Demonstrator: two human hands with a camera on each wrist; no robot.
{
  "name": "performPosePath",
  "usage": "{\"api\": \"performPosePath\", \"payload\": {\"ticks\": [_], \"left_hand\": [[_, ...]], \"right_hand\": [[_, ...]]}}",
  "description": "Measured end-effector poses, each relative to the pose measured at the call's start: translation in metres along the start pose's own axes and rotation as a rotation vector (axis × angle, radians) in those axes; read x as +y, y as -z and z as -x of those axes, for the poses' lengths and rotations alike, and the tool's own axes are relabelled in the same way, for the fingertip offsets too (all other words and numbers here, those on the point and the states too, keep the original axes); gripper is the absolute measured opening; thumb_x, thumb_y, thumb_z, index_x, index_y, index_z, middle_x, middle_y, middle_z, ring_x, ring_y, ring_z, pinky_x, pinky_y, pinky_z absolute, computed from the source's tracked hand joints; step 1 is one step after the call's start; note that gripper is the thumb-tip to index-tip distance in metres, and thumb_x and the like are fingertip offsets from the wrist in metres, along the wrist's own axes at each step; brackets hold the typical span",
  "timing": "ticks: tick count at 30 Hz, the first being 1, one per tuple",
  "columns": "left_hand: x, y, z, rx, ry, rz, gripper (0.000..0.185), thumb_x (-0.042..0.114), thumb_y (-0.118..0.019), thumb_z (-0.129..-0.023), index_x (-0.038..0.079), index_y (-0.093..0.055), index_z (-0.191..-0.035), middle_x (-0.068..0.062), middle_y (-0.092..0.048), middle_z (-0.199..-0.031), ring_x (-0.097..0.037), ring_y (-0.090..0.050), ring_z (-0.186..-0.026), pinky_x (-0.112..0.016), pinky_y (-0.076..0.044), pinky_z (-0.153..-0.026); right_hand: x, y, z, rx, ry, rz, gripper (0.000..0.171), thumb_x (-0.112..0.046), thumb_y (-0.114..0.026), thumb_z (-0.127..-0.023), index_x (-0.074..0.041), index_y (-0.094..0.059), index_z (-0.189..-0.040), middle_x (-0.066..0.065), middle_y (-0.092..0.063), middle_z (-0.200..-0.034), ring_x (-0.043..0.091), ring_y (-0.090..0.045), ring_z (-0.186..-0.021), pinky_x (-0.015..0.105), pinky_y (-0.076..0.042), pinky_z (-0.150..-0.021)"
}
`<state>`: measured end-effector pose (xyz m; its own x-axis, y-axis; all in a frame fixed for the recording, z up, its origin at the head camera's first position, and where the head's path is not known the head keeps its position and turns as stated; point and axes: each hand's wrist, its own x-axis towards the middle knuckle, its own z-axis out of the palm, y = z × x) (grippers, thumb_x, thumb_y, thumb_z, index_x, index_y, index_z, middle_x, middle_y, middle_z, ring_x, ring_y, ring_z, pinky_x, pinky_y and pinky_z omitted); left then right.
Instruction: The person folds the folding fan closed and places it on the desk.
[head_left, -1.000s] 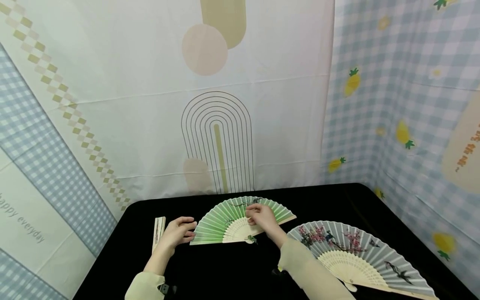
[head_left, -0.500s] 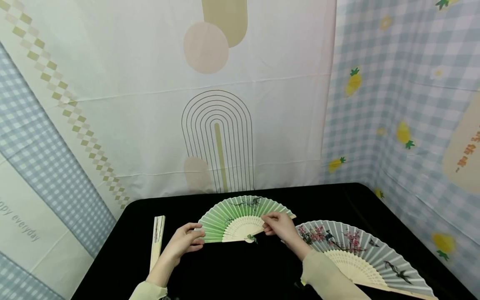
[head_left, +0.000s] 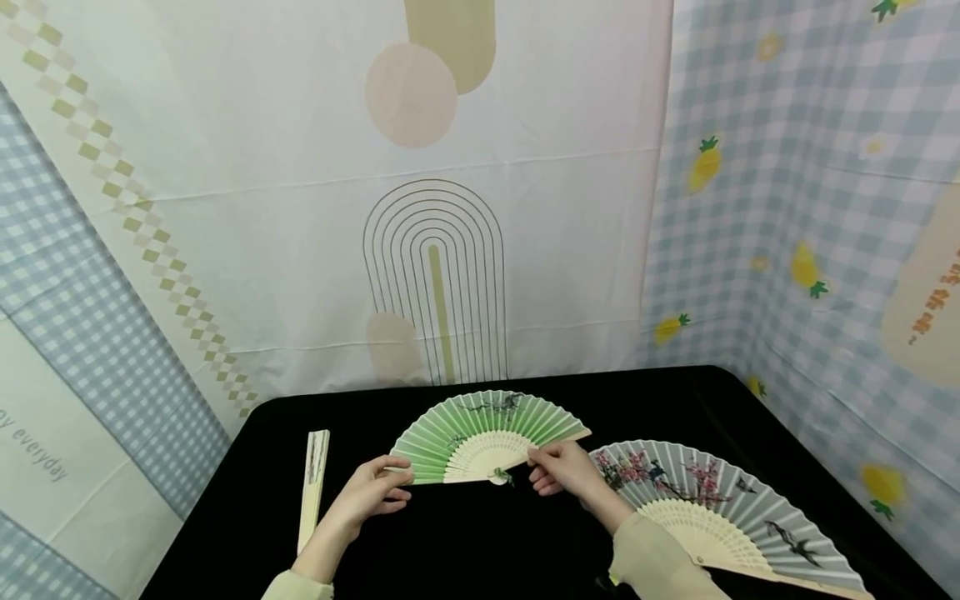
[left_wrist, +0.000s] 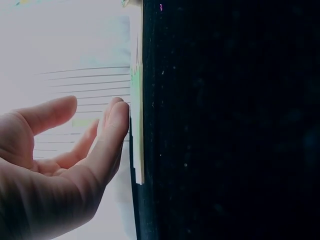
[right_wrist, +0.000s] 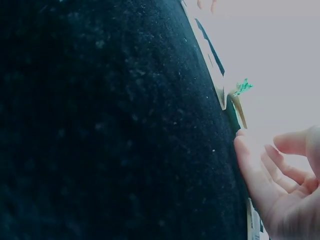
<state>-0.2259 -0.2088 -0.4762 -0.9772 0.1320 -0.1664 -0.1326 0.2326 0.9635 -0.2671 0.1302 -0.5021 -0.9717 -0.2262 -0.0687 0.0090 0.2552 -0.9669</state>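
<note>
the only readable writing sits on the backdrop sheet (head_left: 67,350) at the left, where the word "everyday" runs slantwise in grey; orange characters on the right-hand sheet are too small to read. the fans carry paintings but no legible lettering.

three folding fans lie on the black cloth table (head_left: 465,542), a matte, slightly fuzzy surface. the green fan (head_left: 480,429) is spread in a half circle at the middle of the table, its pleated leaf shading from pale to bright green with a dark branch painted near the top, pale slatted ribs meeting at a pivot with a small green tassel. the grey fan (head_left: 720,508), also spread wide, lies to the right near the front edge, painted with pink blossom and dark birds over cream ribs. the closed fan (head_left: 311,487) is a narrow pale stick lying well to the left.

the left hand (head_left: 367,496) has its fingers loosely bent, fingertips touching the left end of the green fan's edge; the left wrist view shows the fingers nearly straight against that edge. the right hand (head_left: 566,471) pinches the fan's right-hand guard stick near the ribs, fingers curled. two pale green sleeves show.
</note>
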Motion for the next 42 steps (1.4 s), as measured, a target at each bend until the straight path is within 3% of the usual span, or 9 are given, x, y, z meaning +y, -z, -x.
{"api": "performPosePath", "payload": {"ticks": [8,17,32,42], "left_hand": [[-0.001,-0.001,0.0,-0.013,0.016,-0.014,0.045,0.018,-0.062,-0.1,-0.013,-0.054,-0.131,-0.023,-0.066,-0.112,-0.026,-0.069,-0.087,-0.039,-0.062,-0.077],[-0.001,-0.009,-0.005,-0.022,0.013,-0.025,0.043,0.021,-0.065,-0.099,-0.012,-0.058,-0.127,-0.02,-0.068,-0.107,-0.025,-0.07,-0.086,-0.038,-0.062,-0.075],[0.003,-0.007,-0.003,-0.06,-0.004,-0.054,0.043,0.022,-0.059,-0.103,-0.013,-0.056,-0.129,-0.019,-0.068,-0.104,-0.025,-0.07,-0.086,-0.039,-0.062,-0.075],[0.005,-0.008,-0.002,-0.049,0.01,-0.052,0.042,0.021,-0.058,-0.104,-0.013,-0.056,-0.129,-0.018,-0.069,-0.104,-0.024,-0.07,-0.086,-0.038,-0.062,-0.075]], "right_hand": [[0.008,-0.003,-0.002,-0.048,-0.03,-0.009,0.042,-0.028,-0.056,-0.105,0.012,-0.07,-0.105,0.011,-0.07,-0.075,0.015,-0.069,-0.06,0.031,-0.061,-0.058],[0.008,0.0,-0.004,0.019,-0.11,-0.073,0.049,-0.033,-0.057,-0.105,0.015,-0.069,-0.104,0.01,-0.07,-0.069,0.014,-0.068,-0.055,0.031,-0.061,-0.054],[0.002,-0.021,-0.007,0.137,-0.159,-0.143,0.032,-0.017,-0.06,-0.102,0.013,-0.07,-0.097,0.012,-0.07,-0.07,0.018,-0.069,-0.056,0.03,-0.06,-0.052],[-0.001,-0.037,-0.006,0.208,-0.156,-0.242,0.031,-0.011,-0.053,-0.104,0.018,-0.063,-0.111,0.016,-0.071,-0.079,0.02,-0.072,-0.062,0.03,-0.062,-0.058]]}}
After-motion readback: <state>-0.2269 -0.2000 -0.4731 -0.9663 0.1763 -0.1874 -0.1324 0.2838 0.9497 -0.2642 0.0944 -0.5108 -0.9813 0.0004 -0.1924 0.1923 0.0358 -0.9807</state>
